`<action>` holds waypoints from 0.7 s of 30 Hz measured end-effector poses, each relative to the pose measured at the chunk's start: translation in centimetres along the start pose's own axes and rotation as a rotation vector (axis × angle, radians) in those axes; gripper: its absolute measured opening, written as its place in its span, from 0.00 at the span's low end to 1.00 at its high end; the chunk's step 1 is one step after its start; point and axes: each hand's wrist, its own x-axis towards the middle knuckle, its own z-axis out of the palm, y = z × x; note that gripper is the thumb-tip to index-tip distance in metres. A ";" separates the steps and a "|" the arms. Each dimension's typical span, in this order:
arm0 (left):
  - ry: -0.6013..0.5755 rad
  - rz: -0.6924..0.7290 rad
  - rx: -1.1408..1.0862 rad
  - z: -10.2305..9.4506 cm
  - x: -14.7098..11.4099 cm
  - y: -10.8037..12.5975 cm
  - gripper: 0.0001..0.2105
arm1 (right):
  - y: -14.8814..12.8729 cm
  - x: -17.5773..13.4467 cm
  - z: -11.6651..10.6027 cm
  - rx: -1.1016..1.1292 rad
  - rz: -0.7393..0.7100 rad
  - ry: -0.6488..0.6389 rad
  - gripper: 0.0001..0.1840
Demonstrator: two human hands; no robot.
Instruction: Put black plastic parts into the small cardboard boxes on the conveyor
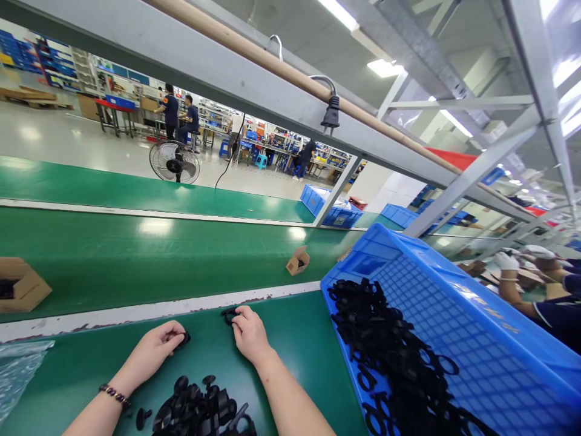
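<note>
My left hand (pixel 158 346), with a beaded bracelet at the wrist, pinches a small black part (pixel 185 339) a little above the green work surface. Near the white strip, my right hand (pixel 247 332) has its fingers closed on a black ring-shaped part (pixel 229 315); its far end sticks out to the left of the fingertips. Between my forearms lies a pile of black plastic parts (pixel 200 409), some round and disc-like. One loose black part (pixel 143 418) sits just left of that pile.
A blue crate (pixel 454 297) tilts toward me at right, holding many black ring parts (pixel 390 345). Small cardboard boxes (pixel 298 261) stand on the green belt (pixel 218 242). Clear plastic (pixel 22 369) lies at left. A co-worker's gloved hands (pixel 506 260) show at far right. A metal beam (pixel 254 85) crosses overhead.
</note>
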 end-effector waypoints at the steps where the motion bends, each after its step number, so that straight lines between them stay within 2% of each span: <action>1: -0.006 -0.011 -0.015 0.0 0.0 0.0 0.16 | 0.0 0.0 0.0 0.002 -0.006 -0.001 0.09; 6: -0.009 -0.024 -0.030 -0.1 0.1 -0.2 0.16 | -0.3 0.1 0.2 0.001 -0.027 0.029 0.10; 10: -0.014 -0.013 -0.023 -0.1 0.3 -0.6 0.15 | 0.6 0.4 -0.8 -0.028 0.004 0.153 0.11; 13: -0.025 -0.002 -0.020 -0.1 0.4 -0.9 0.14 | 3.7 1.1 -2.9 -0.120 0.114 0.318 0.11; 16: -0.025 0.006 0.006 0.0 0.6 -1.0 0.13 | 8.3 2.7 -5.6 -0.243 0.221 0.431 0.12; 18: -0.025 0.007 0.022 0.1 0.7 -1.0 0.14 | 11.5 4.4 -7.1 -0.335 0.252 0.422 0.13; 21: -0.025 0.003 0.029 0.1 0.7 -1.1 0.13 | 14.8 7.4 -8.2 -0.498 0.222 0.231 0.15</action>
